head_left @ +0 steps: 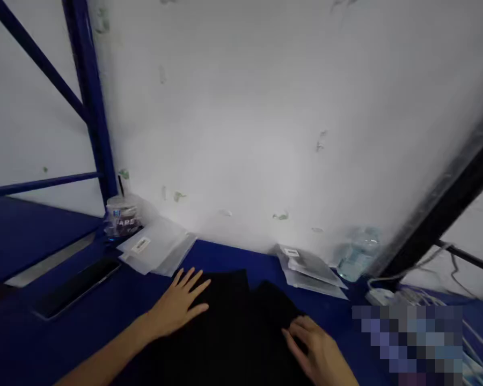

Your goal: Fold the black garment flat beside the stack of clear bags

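Observation:
A black cloth (237, 327) lies spread on the blue table (104, 316) in front of me. My left hand (181, 303) rests flat on the cloth's left part, fingers spread and pointing toward the wall. My right hand (316, 348) is at the cloth's right edge with its fingers curled down onto the fabric; whether it pinches the fabric is unclear. Both forearms reach in from the bottom of the picture.
A stack of clear plastic bags (155, 246) lies at the back left, a second stack (309, 268) at the back right. A plastic cup (123, 214) stands by the blue rack post (90, 102). A water bottle (358, 254), a phone (78, 287) and cables (406, 292) are nearby.

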`<state>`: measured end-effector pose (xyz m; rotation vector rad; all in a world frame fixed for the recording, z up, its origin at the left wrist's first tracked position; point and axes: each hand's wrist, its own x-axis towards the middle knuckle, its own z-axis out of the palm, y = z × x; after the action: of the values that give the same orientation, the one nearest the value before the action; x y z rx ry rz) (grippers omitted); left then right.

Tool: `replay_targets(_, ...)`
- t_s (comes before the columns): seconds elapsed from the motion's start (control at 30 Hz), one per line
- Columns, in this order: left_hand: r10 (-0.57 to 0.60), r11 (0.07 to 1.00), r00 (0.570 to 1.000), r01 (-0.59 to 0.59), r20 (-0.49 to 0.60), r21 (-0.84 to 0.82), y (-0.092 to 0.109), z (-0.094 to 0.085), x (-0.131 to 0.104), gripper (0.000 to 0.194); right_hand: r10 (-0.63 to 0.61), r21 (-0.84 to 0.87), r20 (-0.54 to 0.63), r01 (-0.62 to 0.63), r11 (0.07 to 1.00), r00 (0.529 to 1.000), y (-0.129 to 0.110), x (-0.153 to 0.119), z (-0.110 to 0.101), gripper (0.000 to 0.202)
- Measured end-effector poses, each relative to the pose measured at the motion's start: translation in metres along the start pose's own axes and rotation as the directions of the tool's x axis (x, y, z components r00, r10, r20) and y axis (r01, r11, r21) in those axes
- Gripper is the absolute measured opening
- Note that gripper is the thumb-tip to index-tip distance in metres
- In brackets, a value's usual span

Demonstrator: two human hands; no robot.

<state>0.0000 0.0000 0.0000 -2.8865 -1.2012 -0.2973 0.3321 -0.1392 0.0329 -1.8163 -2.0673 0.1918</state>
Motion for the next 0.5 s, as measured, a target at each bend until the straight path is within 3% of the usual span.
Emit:
replay_targets(0.13, 0.026, 1.0, 1.0, -0.026, -0.013, -0.015, 0.0, -0.005, -0.002, 0.06, -0.022, 0.102, 0.0, 0.022, 0.995, 1.0, 0.016, 0.0, 0.006, 0.032)
replay_targets(0.33, 0.051, 0.997, 0.999, -0.051, -0.012, -0.065, 0.014, -0.008, -0.002, 0.059, 0.1, 0.443, -0.175, -0.013, 0.897, 0.979, 0.014, 0.042, 0.012, 0.065)
replay_targets(0.43, 0.084, 0.991, 0.995, -0.088, -0.047, -0.098, 0.012, -0.018, 0.002, 0.053, 0.164, 0.328, -0.346, -0.045, 0.944, 0.924, 0.007, 0.053, 0.024, 0.059)
replay_targets(0.5, 0.038, 0.995, 0.993, -0.048, -0.116, -0.087, -0.006, -0.033, 0.01, 0.047, 0.085, 0.137, -0.407, -0.031, 0.99, 0.91, 0.001, 0.05, 0.034, 0.055)
